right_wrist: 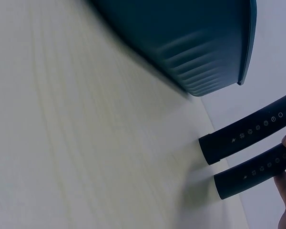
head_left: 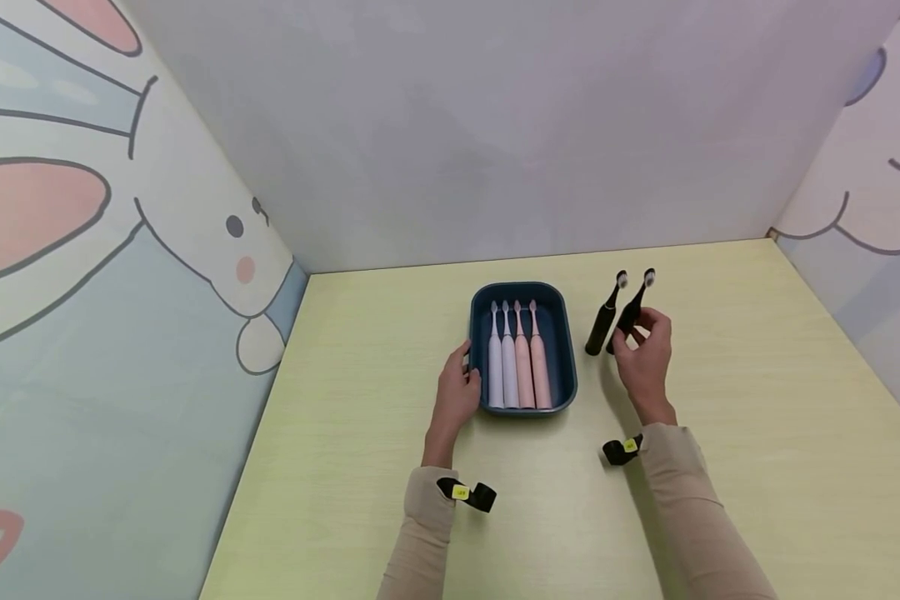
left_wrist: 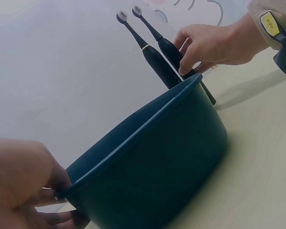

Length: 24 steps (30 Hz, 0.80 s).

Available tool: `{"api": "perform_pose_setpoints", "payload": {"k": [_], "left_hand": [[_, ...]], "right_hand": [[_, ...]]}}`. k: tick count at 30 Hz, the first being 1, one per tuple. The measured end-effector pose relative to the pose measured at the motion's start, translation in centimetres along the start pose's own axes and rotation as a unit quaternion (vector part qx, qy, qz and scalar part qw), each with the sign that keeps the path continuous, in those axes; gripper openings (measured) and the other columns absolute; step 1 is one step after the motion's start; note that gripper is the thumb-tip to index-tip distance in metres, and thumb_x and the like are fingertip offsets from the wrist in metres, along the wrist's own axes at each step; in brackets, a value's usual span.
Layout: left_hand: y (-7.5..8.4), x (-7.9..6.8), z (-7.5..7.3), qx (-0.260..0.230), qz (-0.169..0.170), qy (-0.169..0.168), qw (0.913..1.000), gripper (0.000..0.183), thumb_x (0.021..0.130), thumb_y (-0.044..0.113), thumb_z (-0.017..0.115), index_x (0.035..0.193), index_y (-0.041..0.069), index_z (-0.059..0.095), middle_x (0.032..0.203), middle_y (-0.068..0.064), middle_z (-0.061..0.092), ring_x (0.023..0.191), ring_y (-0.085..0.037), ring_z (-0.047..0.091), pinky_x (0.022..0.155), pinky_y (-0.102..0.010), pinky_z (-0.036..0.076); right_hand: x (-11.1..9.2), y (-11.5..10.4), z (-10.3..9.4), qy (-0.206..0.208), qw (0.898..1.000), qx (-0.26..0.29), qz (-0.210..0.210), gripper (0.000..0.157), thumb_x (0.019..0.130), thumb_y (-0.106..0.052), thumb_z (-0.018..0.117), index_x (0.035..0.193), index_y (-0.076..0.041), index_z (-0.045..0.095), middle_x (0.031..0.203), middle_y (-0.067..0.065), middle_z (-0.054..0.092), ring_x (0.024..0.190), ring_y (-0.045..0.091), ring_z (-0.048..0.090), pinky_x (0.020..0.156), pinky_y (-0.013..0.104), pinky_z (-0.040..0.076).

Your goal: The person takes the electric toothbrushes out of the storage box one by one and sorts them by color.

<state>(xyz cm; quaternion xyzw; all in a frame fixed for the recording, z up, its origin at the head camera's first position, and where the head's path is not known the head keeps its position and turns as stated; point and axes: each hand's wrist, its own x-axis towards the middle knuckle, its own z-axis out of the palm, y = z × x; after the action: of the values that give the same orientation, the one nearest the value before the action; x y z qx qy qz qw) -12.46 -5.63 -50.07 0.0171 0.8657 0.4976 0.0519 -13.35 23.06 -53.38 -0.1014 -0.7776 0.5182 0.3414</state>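
A dark blue tray [head_left: 521, 413] rests on the table with two pale lavender toothbrushes [head_left: 495, 371] and two pink toothbrushes [head_left: 541, 371] lying side by side in it, heads to the far end. My left hand [head_left: 457, 393] grips the tray's left rim, which also shows in the left wrist view. To the right of the tray stand two black electric toothbrushes, upright and close together. My right hand [head_left: 647, 350] pinches the handle of the right black toothbrush [head_left: 630, 314]. The left black toothbrush [head_left: 602, 327] stands beside it, untouched. Indicator icons line both black handles in the right wrist view.
The pale wooden table [head_left: 345, 417] meets a plain grey-white wall [head_left: 495, 150] behind the tray. Side walls with cartoon drawings [head_left: 195, 242] flank it left and right. Each wrist wears a black strap with a small camera [head_left: 483, 497].
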Motion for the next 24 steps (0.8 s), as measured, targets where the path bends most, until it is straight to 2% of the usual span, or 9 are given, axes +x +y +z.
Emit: {"api": "perform_pose_setpoints", "payload": {"k": [5,10,12,18,21,24], "left_hand": [[-0.1,0.0,0.0,0.003,0.003,0.002,1.0,0.052,0.098,0.007,0.045,0.149,0.014,0.034,0.151,-0.01,0.037,0.126,-0.031,0.051,0.101,-0.043,0.046],[-0.2,0.0,0.1,0.003,0.001,0.003,1.0,0.052,0.098,0.007,0.045,0.148,0.014,0.035,0.151,-0.01,0.037,0.126,-0.031,0.051,0.101,-0.043,0.046],[-0.1,0.0,0.1,0.003,0.0,0.002,1.0,0.052,0.098,0.007,0.045,0.149,0.014,0.034,0.151,-0.01,0.037,0.127,-0.031,0.051,0.101,-0.043,0.046],[-0.1,-0.1,0.0,0.008,-0.002,0.0,1.0,0.052,0.098,0.008,0.045,0.149,0.015,0.034,0.151,-0.009,0.037,0.127,-0.031,0.05,0.101,-0.042,0.046],[0.0,-0.1,0.0,0.008,-0.004,0.0,1.0,0.052,0.098,0.009,0.045,0.149,0.015,0.034,0.151,-0.009,0.037,0.128,-0.031,0.05,0.102,-0.043,0.045],[0.0,-0.1,0.0,0.005,-0.005,0.001,1.0,0.052,0.098,0.009,0.045,0.149,0.015,0.034,0.151,-0.009,0.037,0.128,-0.031,0.05,0.102,-0.043,0.045]], "right_hand": [[0.0,0.0,0.0,0.004,1.0,-0.004,0.0,0.042,0.083,0.003,0.061,0.122,0.008,0.046,0.114,0.016,0.052,0.101,0.0,0.047,0.085,0.008,0.045],[-0.1,-0.1,-0.1,-0.001,1.0,-0.011,0.003,0.043,0.083,0.003,0.061,0.123,0.008,0.046,0.115,0.017,0.051,0.103,0.01,0.05,0.086,0.01,0.046],[-0.1,-0.1,-0.1,-0.007,1.0,-0.015,0.006,0.045,0.083,0.003,0.061,0.125,0.007,0.045,0.116,0.018,0.05,0.105,0.014,0.05,0.089,0.015,0.048],[-0.4,-0.3,-0.4,-0.02,1.0,-0.004,0.012,0.052,0.082,0.004,0.061,0.131,0.004,0.043,0.122,0.019,0.047,0.109,0.022,0.05,0.096,0.043,0.047],[-0.5,-0.7,-0.6,-0.017,1.0,0.007,0.012,0.054,0.082,0.004,0.062,0.132,0.003,0.042,0.125,0.019,0.046,0.111,0.026,0.05,0.098,0.047,0.045],[-0.7,-1.2,-1.0,-0.009,1.0,0.014,0.018,0.055,0.083,0.001,0.063,0.134,0.003,0.042,0.126,0.02,0.046,0.112,0.027,0.05,0.1,0.045,0.044]]}}
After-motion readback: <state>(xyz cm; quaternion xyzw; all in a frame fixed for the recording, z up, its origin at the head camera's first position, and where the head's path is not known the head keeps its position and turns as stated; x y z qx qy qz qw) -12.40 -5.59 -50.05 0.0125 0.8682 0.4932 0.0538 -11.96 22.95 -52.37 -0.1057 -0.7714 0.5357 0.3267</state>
